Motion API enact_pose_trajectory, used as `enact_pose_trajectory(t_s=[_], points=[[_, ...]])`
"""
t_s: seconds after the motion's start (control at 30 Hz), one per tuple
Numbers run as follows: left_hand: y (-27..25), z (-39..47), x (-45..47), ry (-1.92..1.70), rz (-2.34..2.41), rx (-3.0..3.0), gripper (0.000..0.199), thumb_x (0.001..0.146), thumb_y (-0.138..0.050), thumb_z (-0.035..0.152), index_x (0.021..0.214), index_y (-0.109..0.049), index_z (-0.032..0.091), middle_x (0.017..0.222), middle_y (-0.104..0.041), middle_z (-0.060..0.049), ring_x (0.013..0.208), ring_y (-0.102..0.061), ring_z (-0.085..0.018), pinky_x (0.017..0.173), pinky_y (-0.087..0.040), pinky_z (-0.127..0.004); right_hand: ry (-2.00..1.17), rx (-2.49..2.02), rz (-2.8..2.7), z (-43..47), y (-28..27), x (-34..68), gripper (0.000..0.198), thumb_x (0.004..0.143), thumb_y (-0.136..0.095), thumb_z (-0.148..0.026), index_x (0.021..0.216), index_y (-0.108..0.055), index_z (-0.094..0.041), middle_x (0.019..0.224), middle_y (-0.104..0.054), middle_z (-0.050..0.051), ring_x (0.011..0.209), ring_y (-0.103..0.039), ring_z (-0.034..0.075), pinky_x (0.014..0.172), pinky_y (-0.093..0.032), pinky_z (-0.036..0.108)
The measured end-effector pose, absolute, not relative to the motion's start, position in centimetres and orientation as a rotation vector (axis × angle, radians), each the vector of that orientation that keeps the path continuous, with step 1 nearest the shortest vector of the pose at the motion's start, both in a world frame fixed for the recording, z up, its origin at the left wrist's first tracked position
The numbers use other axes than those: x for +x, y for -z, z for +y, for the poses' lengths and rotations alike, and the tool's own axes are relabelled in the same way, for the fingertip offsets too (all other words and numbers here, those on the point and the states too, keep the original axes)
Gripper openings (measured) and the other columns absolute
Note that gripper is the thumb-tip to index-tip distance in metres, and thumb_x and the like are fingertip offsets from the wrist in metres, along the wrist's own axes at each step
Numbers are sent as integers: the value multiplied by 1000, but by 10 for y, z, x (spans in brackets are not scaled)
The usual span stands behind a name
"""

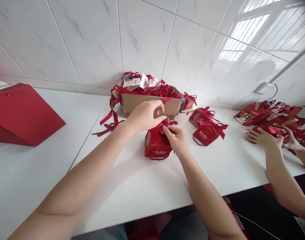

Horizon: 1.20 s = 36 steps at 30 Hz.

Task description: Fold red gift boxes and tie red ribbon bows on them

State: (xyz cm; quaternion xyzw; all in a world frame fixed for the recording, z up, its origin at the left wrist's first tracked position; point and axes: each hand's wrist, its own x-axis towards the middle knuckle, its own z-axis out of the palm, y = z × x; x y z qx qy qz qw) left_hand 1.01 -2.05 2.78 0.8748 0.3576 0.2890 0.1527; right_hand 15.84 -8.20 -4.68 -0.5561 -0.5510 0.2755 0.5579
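A small red gift box [153,143] with gold lettering stands on the white table in front of me, a red cord handle hanging at its front. Above its top, my left hand [148,115] is closed with curled fingers on a red ribbon [166,100], whose end sticks up past the fingers. My right hand [176,136] pinches the same ribbon low down, against the right side of the box top. The fingers partly hide the ribbon where it crosses the box.
Behind the box, a cardboard carton [134,103] overflows with red ribbons and white tags. Loose red ribbon [109,126] lies left of it. Several finished boxes with bows [207,133] stand to the right. A co-worker's hands [264,138] handle red bags at far right. A large red box [24,113] sits left.
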Motion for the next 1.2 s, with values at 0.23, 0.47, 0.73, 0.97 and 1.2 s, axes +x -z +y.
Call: enact_pose_trajectory(t_s=[0.23,0.47,0.73,0.97,1.2], points=[[-29,-21,7,-343,1011,2471,33,83,-53,50,94,-65,21,91,-69,-4,71,-59,-17,56,-38,-26,-638,-1294,-1302,-82,47,161,27,79,-61,-40,69,-71,-18,71,-72,3,68,-62,18,65,-48,29],[-29,-18,6,-419,969,2422,12,80,-54,29,84,-63,21,88,-70,-2,68,-59,-15,58,-41,-25,-710,-1226,-1219,-81,50,160,29,78,-67,-43,95,-64,-19,70,-71,2,74,-69,20,70,-51,31],[-28,-18,6,-385,956,2431,11,78,-55,30,81,-61,21,86,-70,-2,68,-61,-15,55,-42,-26,-638,-1187,-1212,-82,51,159,26,78,-69,-37,95,-54,-24,67,-70,-1,72,-70,18,70,-50,30],[-31,-22,6,-363,972,2429,10,78,-53,27,82,-60,21,82,-68,-2,62,-57,-14,53,-40,-26,-506,-1232,-1277,-82,52,158,26,80,-66,-36,103,-64,-23,71,-72,0,74,-70,19,69,-50,30],[-31,-21,5,-333,969,2392,10,79,-52,27,83,-58,21,81,-67,-2,59,-57,-13,52,-40,-26,-386,-1296,-1345,-83,52,158,19,83,-63,-37,88,-72,-21,79,-74,3,72,-67,17,71,-52,30]])
